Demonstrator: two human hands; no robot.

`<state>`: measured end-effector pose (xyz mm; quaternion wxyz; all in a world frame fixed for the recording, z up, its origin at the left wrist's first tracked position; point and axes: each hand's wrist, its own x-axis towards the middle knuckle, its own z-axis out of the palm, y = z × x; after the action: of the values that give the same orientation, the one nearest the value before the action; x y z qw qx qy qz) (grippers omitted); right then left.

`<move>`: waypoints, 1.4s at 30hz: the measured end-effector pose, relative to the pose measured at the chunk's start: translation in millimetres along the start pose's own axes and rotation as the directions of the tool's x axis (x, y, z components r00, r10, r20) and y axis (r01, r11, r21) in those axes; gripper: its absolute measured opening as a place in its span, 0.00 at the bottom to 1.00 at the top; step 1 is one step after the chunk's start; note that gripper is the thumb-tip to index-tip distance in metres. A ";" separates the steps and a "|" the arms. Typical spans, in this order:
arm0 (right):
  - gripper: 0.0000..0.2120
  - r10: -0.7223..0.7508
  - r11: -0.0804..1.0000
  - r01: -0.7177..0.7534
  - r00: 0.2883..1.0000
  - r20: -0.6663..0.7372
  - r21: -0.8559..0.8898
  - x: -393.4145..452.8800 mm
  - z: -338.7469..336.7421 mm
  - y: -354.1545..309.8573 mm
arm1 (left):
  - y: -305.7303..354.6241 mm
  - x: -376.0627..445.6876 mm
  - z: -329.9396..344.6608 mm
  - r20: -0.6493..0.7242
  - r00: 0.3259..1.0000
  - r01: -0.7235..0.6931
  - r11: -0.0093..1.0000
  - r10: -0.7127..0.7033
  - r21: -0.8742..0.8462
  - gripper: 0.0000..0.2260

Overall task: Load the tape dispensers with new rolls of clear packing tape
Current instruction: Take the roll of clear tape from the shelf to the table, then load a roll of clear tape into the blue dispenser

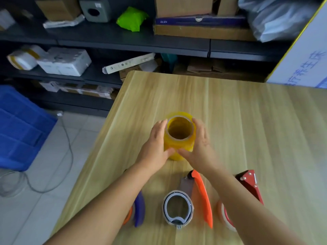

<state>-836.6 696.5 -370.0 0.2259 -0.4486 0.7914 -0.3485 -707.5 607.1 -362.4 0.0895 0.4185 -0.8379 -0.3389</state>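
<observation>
Head view: your left hand [155, 145] and right hand [200, 144] wrap a tall yellowish stack of clear packing tape rolls [179, 137] from both sides, fingers curled round it, thumbs meeting in front. The stack stands upright on the light wooden table [247, 121]. Nearer you lie an orange-handled tape dispenser [187, 200], a red metal dispenser [249, 183] and a blue-handled dispenser [138, 209].

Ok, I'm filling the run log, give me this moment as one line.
stage: picking rolls | left hand: grips tape stack | right hand: grips tape stack | dispensers: three near table edge, untouched
</observation>
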 end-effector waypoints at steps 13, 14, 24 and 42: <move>0.40 -0.036 0.831 0.126 0.984 0.174 -0.541 -66.6 26.2 -48.8 | -32.3 -72.7 -32.9 0.222 0.974 -0.147 0.867 0.042 0.477 0.34; 0.40 -0.046 0.828 0.147 0.980 0.195 -0.542 -74.9 34.1 -54.5 | -41.6 -83.4 -35.9 0.236 0.971 -0.141 0.870 0.029 0.473 0.34; 0.42 0.019 0.866 0.170 0.928 0.371 -0.470 -146.3 122.7 -81.3 | -118.2 -167.4 -47.4 0.393 0.916 -0.120 0.882 -0.079 0.457 0.44; 0.38 0.147 0.799 0.017 0.964 0.223 -0.601 -167.6 137.8 -79.7 | -126.8 -170.9 -47.6 0.295 0.955 -0.047 0.980 -0.013 0.195 0.43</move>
<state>-617.2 765.6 -392.7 0.1860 -0.5108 0.8392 -0.0121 -497.3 660.5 -385.1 -0.0761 0.3630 -0.8751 -0.3109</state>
